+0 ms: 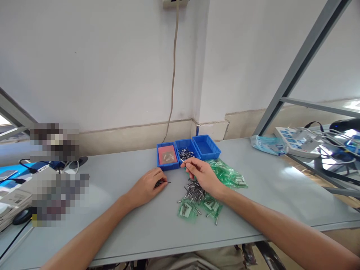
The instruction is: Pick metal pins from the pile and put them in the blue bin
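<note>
My left hand (149, 186) rests on the grey table with its fingers curled round several small metal pins (159, 183); one pin end pokes out past the fingertips. Near the front of the middle blue bin (197, 150), my right hand (203, 173) pinches one small metal pin (183, 161). More pins (186, 153) lie inside that bin. Beneath my right hand spreads a loose heap of metal pins (194, 191), partly hidden by it. Small green plastic bags (188, 212) with pins and white labels lie around the heap.
A left blue bin (160, 167) holds a pink sheet and a clear bag. The right blue bin (218, 154) stands beside the middle one. More green bags (229, 174) lie right of my hand. A blue plastic packet (268, 145) and cabled devices are at right; electronics (17, 198) at left.
</note>
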Demonstrator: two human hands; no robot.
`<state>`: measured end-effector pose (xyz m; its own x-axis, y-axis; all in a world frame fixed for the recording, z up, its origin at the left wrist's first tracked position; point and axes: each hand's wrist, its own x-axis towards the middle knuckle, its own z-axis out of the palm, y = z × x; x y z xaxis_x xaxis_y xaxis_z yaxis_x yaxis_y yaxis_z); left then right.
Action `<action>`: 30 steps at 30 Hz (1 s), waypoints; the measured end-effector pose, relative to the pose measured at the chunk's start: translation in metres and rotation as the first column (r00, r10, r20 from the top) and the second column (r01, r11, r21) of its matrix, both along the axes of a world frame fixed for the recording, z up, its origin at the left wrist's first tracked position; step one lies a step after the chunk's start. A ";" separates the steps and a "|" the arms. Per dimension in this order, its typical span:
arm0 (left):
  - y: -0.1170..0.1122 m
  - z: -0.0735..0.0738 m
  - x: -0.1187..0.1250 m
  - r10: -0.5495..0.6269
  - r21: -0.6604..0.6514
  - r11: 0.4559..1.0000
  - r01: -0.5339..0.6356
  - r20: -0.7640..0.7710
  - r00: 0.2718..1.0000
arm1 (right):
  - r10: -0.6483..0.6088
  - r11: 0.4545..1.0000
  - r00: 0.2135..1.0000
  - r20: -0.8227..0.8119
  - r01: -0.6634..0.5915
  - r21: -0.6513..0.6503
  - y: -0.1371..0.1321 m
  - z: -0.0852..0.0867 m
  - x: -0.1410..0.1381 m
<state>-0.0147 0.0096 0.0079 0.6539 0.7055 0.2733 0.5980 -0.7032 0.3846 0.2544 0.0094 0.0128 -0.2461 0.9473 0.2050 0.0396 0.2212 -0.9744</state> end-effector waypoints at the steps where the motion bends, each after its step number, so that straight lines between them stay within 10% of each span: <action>1: 0.000 0.000 0.000 0.001 0.000 1.000 -0.001 -0.005 1.000 | 0.005 1.000 1.000 -0.015 -0.006 -0.011 0.000 0.000 0.000; 30: -0.001 0.000 -0.001 0.006 0.001 1.000 -0.006 -0.040 0.999 | -0.016 1.000 0.999 -0.043 0.016 -0.011 -0.001 0.002 -0.004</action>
